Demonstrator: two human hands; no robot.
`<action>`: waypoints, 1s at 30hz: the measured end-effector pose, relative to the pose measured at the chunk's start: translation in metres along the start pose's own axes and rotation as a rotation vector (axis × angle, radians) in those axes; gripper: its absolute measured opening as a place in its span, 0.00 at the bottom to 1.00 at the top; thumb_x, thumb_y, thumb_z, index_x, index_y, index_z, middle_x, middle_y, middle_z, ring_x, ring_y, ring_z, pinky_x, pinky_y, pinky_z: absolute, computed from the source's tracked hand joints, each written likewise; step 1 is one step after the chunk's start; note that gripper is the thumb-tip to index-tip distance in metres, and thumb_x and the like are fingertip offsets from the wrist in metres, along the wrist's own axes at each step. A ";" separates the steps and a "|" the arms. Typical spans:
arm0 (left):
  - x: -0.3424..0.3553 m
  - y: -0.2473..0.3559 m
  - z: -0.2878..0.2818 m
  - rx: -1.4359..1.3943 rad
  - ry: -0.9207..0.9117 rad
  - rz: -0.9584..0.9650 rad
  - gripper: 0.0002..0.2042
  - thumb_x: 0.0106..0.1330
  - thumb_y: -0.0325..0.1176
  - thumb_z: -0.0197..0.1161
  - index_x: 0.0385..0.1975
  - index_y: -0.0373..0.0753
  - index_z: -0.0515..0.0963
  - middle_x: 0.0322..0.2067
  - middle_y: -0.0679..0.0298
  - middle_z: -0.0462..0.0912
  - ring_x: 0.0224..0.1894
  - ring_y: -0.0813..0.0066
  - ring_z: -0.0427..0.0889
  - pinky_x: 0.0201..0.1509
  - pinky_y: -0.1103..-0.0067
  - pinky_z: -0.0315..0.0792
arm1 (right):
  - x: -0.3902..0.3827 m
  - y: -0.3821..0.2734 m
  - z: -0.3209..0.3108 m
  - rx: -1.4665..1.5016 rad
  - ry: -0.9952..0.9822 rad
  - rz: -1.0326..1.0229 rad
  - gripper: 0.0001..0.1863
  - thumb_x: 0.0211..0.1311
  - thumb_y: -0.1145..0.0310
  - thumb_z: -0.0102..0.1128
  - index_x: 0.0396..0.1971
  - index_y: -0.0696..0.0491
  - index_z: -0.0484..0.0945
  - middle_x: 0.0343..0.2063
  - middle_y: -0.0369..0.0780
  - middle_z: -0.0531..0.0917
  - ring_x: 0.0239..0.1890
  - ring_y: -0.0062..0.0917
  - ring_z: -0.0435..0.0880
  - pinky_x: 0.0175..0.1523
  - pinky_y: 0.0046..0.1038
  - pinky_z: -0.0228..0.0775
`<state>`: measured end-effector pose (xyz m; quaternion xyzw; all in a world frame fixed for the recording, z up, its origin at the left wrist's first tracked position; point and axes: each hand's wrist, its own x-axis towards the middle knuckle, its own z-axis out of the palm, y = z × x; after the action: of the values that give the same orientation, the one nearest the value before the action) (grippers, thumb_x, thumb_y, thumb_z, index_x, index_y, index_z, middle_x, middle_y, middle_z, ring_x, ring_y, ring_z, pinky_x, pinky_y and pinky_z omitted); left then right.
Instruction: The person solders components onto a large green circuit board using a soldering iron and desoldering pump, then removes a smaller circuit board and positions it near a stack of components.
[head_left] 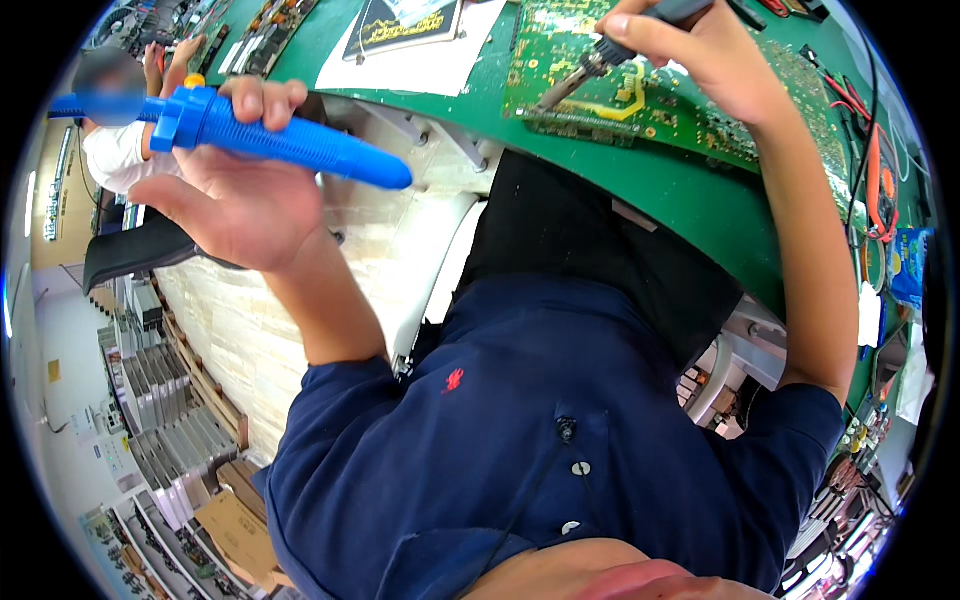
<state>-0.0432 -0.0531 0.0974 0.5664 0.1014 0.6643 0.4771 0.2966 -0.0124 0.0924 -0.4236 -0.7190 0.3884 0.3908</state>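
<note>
My left hand (255, 205) is raised off the table's left front side, fingers curled round a blue solder sucker (300, 145) with a yellow button; the thumb stands away from it. The sucker's narrow end points right, apart from any board. In my right hand (715, 60) is a soldering iron (590, 68) with a dark handle, slanting down to the left. Its tip is at the near left edge of a large green circuit board (700, 115), close to a long connector strip (585, 126). Whether the tip touches it I cannot tell.
The green tabletop (660, 190) carries a white sheet (440, 72) with a dark flat item (385, 30) on it. More circuit boards (265, 40) lie far left. An orange multimeter (882, 195) and cables are at right. Another person (115, 155) is at far left, near a black chair (140, 250).
</note>
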 end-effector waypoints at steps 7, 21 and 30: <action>-0.012 -0.019 0.030 -0.206 -0.050 0.160 0.37 0.63 0.71 0.44 0.57 0.42 0.66 0.34 0.57 0.76 0.38 0.64 0.76 0.49 0.62 0.69 | 0.000 0.010 0.003 0.052 0.011 0.002 0.11 0.59 0.65 0.65 0.28 0.59 0.82 0.15 0.31 0.76 0.19 0.12 0.71 0.25 0.18 0.60; -0.006 -0.029 0.041 0.048 0.094 0.155 0.15 0.68 0.50 0.51 0.38 0.46 0.75 0.21 0.68 0.74 0.26 0.75 0.77 0.30 0.73 0.73 | 0.003 0.009 0.005 0.023 0.017 -0.044 0.11 0.60 0.65 0.64 0.27 0.59 0.82 0.16 0.31 0.76 0.21 0.13 0.72 0.28 0.18 0.60; -0.008 -0.023 0.031 0.067 0.113 0.134 0.18 0.65 0.53 0.54 0.25 0.45 0.71 0.21 0.70 0.74 0.26 0.74 0.76 0.32 0.73 0.72 | -0.002 0.003 0.015 -0.038 0.076 -0.098 0.12 0.59 0.64 0.63 0.27 0.58 0.82 0.16 0.32 0.75 0.21 0.13 0.72 0.27 0.18 0.61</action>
<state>-0.0055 -0.0599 0.0870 0.5490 0.1123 0.7219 0.4060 0.2843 -0.0164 0.0837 -0.4095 -0.7308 0.3389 0.4282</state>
